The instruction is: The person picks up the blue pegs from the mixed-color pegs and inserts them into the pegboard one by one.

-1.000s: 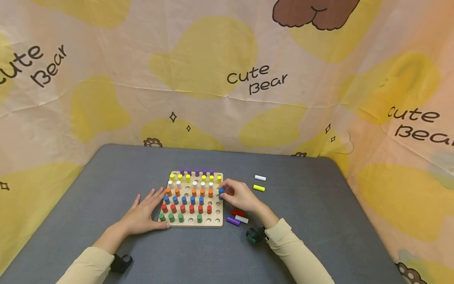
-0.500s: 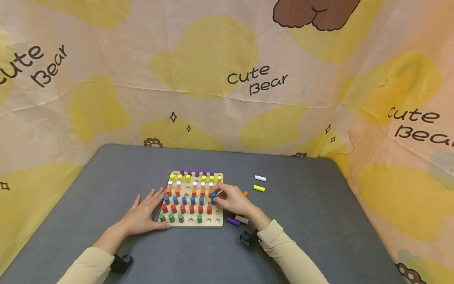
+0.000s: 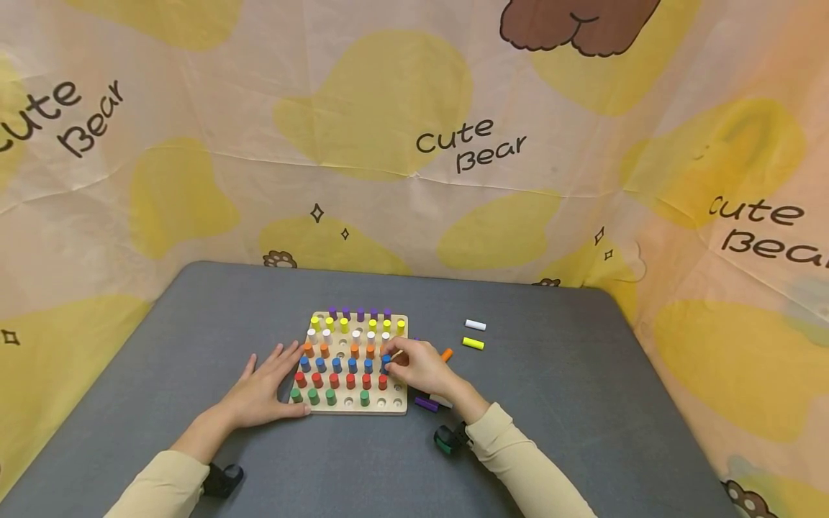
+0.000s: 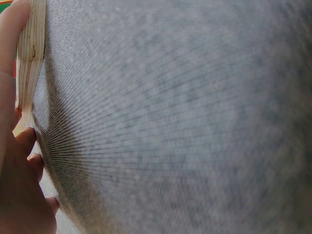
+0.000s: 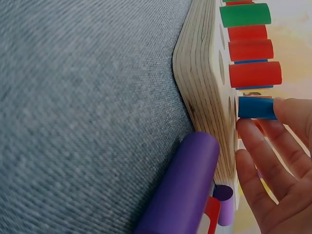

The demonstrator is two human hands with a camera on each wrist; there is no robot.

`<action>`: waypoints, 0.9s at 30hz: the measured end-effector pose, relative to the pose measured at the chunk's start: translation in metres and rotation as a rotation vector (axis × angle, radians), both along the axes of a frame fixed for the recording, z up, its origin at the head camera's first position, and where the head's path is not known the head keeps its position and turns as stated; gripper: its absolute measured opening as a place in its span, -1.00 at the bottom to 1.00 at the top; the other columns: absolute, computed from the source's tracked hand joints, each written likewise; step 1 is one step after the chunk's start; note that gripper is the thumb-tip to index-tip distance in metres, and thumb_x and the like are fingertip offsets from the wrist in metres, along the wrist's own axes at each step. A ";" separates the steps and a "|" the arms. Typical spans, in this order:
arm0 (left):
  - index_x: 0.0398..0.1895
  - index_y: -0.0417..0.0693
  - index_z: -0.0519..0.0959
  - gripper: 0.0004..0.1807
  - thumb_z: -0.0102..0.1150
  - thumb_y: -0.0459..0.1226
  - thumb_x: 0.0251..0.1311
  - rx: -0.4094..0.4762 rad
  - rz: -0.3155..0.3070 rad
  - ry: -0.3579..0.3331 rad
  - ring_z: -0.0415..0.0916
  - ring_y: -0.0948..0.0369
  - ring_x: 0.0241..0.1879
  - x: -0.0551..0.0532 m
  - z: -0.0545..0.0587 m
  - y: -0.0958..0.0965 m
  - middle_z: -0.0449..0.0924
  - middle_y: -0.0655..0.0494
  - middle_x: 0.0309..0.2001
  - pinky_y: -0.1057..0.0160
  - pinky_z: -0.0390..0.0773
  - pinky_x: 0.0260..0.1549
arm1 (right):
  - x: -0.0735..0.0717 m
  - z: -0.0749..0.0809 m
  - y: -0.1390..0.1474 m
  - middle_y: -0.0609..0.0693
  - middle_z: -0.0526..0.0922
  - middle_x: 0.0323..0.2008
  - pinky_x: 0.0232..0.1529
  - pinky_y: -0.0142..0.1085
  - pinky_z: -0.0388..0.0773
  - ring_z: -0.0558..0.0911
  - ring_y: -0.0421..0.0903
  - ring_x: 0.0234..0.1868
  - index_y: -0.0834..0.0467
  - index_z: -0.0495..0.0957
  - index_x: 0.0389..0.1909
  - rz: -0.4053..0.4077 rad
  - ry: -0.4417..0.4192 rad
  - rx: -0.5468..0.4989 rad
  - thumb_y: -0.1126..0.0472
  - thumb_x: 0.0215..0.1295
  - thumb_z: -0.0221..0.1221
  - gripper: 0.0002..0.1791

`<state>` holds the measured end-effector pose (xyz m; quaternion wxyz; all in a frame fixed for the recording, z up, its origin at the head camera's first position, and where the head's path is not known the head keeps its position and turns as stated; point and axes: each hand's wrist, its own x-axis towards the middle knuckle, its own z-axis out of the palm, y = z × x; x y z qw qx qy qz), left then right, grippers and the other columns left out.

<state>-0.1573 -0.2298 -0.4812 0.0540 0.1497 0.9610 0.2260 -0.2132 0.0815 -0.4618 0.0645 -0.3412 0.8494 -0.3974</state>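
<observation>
A wooden pegboard (image 3: pixel 340 411) lies on the table, with upright pegs in coloured rows: purple, yellow, white, orange, blue, red and green from back to front. My left hand (image 3: pixel 259 396) rests at its left edge, fingers spread and the thumb touching the front left corner. My right hand (image 3: pixel 421 368) pinches a blue peg (image 5: pixel 257 107) between thumb and fingers. That peg stands upright at the right end of the blue row; in the right wrist view its lower end is at the board's face. How deep it sits I cannot tell.
Right of the board lie loose pegs: a white peg (image 3: pixel 476 325), a yellow peg (image 3: pixel 473 344), an orange peg (image 3: pixel 447 355) and a purple peg (image 3: pixel 426 404). Others are partly hidden under my right hand. The grey table (image 3: pixel 544 374) meets a printed cloth (image 3: pixel 401 216) behind.
My right hand has moved left and slightly toward me with the blue peg, from the board's right edge to the end of the blue row. My left hand stays put.
</observation>
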 end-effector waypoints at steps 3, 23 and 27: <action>0.43 -0.01 0.04 0.20 0.24 0.36 -0.29 0.001 -0.001 0.001 -0.17 -0.16 0.40 0.000 0.000 0.000 0.00 -0.10 0.42 -0.37 -0.32 0.21 | 0.001 0.001 -0.001 0.06 0.64 -0.20 -0.29 -0.53 0.54 0.67 -0.16 -0.23 0.22 0.51 -0.17 -0.005 -0.004 0.003 0.34 0.18 0.17 -0.81; 0.43 -0.01 0.03 0.20 0.25 0.34 -0.27 0.002 0.001 -0.010 -0.18 -0.17 0.40 0.003 0.003 0.001 -0.02 -0.11 0.42 -0.37 -0.33 0.20 | 0.002 0.000 -0.005 -0.09 0.66 -0.35 -0.33 -0.54 0.50 0.59 -0.31 -0.35 0.12 0.56 -0.24 -0.047 0.100 0.123 0.27 0.14 0.23 -0.85; 0.43 -0.01 0.03 0.20 0.24 0.35 -0.28 0.001 0.003 -0.013 -0.19 -0.17 0.40 0.002 0.003 0.001 -0.02 -0.11 0.42 -0.38 -0.33 0.20 | 0.002 0.001 -0.004 -0.09 0.67 -0.34 -0.32 -0.54 0.50 0.60 -0.31 -0.34 0.13 0.58 -0.23 -0.043 0.104 0.137 0.26 0.17 0.20 -0.85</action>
